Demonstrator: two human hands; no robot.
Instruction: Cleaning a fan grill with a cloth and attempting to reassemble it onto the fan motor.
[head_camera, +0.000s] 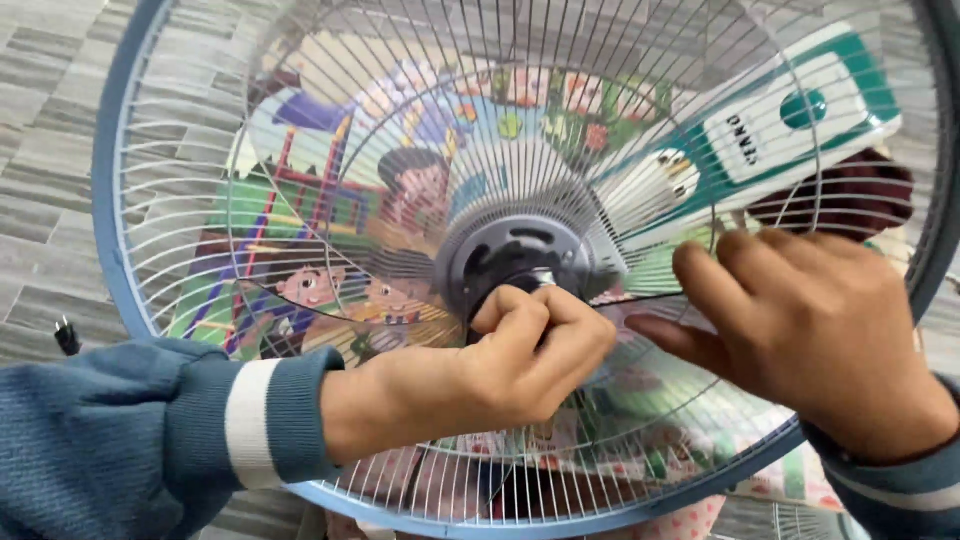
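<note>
A round electric fan lies face up below me, its white wire guard (330, 200) ringed by a blue rim (108, 200). Clear fan blades (330, 130) sit over a grey hub (500, 250). My left hand (520, 350) is closed around a small cap at the hub's centre, fingers curled tight on it. My right hand (800, 320) rests beside it on the blade, fingers spread and pressing a blade edge. The fan's white and green body (780, 130) shows through the guard at upper right.
A colourful cartoon mat (330, 200) lies under the fan on a grey tiled floor (50, 150). A black plug (66, 335) rests on the floor at left. Blue sleeves with white stripes cover both my arms.
</note>
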